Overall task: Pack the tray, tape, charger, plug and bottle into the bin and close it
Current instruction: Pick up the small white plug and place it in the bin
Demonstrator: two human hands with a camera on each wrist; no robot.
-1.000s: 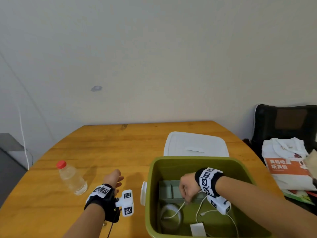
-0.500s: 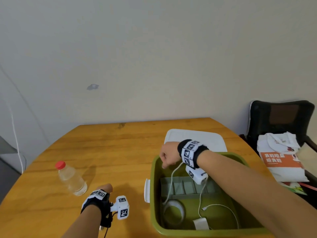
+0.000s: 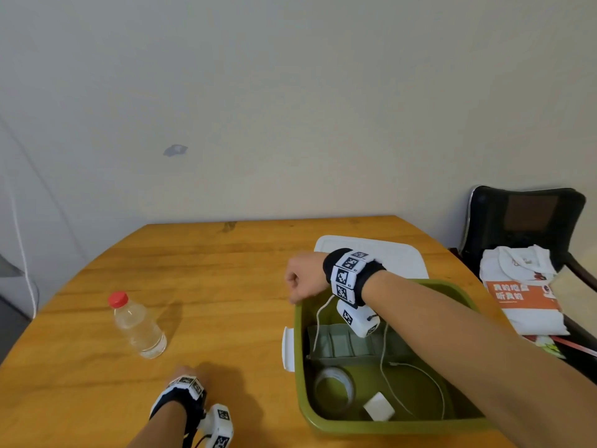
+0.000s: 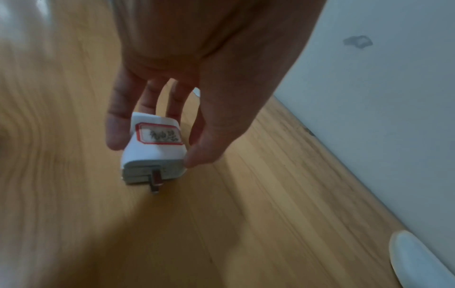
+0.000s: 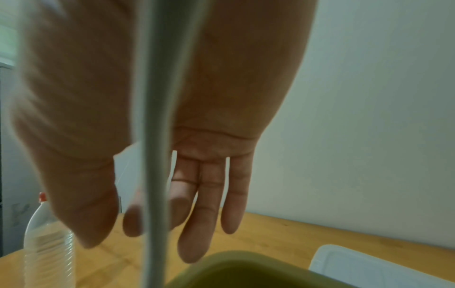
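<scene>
The green bin (image 3: 381,425) stands open on the table's right side. In it lie a grey divided tray (image 3: 342,344), a clear tape roll (image 3: 334,383) and a white charger (image 3: 378,410) with its cable. My left hand (image 4: 155,151) is low over the table near the front edge and pinches a white plug (image 4: 152,155) with a red-framed label, prongs pointing down. Above the bin's far left corner hovers my right hand (image 3: 300,281), its fingers (image 5: 204,214) hanging nearly straight. A white cable (image 5: 157,175) hangs past the palm into the bin. A clear bottle (image 3: 137,324) with a red cap stands at the left.
The white lid (image 3: 397,257) lies flat behind the bin. A white latch (image 3: 288,349) sticks out from the bin's left wall. Bare wood lies between the bottle and the bin. A black chair (image 3: 529,218) holding a white bag (image 3: 523,289) stands to the right of the table.
My right hand has risen out of the bin to above its far left corner. My left hand has drawn back toward the table's front edge.
</scene>
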